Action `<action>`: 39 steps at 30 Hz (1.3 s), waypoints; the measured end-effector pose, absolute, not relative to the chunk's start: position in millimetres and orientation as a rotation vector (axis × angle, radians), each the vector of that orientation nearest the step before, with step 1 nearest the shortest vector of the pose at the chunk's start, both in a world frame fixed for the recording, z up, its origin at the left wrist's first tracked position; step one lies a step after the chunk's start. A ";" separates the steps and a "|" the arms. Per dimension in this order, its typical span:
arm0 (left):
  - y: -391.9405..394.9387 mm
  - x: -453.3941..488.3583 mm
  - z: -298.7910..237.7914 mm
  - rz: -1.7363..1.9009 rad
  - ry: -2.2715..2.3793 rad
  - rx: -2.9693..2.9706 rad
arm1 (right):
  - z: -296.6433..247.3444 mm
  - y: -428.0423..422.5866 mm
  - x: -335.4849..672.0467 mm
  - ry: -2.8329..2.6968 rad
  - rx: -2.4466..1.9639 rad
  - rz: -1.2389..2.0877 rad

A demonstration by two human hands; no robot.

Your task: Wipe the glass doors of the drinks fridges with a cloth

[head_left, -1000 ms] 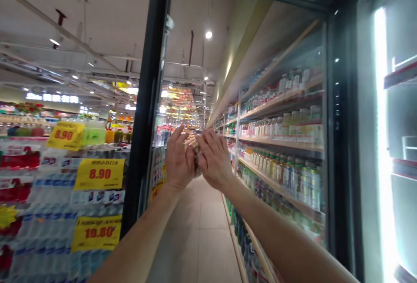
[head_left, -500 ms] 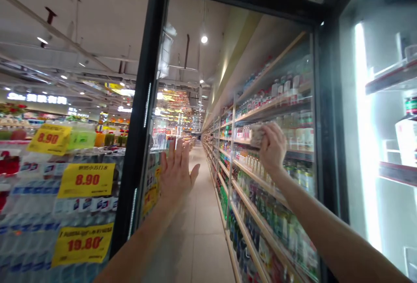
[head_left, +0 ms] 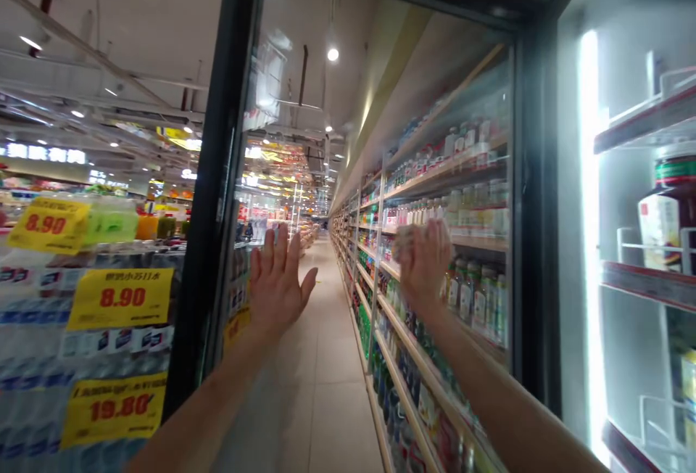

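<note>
A glass cooler door (head_left: 211,190) with a black frame stands swung out in front of me. My left hand (head_left: 278,286) lies flat toward its pane, fingers spread and holding nothing. Against the right half of the glass, my right hand (head_left: 427,270) is closed round a pale, crumpled cloth (head_left: 403,244), blurred by motion. Palm and fingers hide part of the cloth. Through the pane, shelves of bottles (head_left: 478,299) show behind the right hand.
To the right is the lit cooler interior with a shelf edge (head_left: 647,286) and a dark bottle (head_left: 674,204). Stacked drink packs with yellow price signs (head_left: 120,299) stand left of the door. A tiled aisle floor (head_left: 312,357) runs ahead, seen through the glass.
My right hand has moved left and slightly down across the glass with the cloth. My left hand stays spread near the same part of the pane. The view has shifted a little rightward.
</note>
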State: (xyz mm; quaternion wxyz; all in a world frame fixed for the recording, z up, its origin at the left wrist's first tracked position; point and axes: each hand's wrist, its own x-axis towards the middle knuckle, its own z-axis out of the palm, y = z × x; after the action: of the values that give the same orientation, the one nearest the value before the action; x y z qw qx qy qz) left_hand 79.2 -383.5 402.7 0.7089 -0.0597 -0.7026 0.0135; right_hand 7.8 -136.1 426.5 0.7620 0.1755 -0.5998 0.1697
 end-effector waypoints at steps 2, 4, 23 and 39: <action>-385.4 79.4 402.5 0.035 -1.556 -0.131 | 407.9 -160.1 19.5 -1.408 0.685 0.143; -387.1 80.1 401.1 0.044 -1.558 -0.135 | 399.9 -156.9 20.6 -1.428 0.767 0.078; -385.0 83.8 387.9 0.008 -1.573 -0.115 | 402.2 -35.0 -16.8 -1.268 0.104 0.542; -373.5 92.8 332.3 0.283 -1.623 -0.307 | 367.9 -103.6 10.9 -1.322 0.176 0.524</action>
State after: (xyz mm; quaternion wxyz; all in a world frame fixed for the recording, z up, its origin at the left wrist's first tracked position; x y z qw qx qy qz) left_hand 92.8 -373.5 332.3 0.6690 -0.1363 -0.7198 0.1253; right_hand 10.9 -103.6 367.9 0.7540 0.0809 -0.6061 0.2400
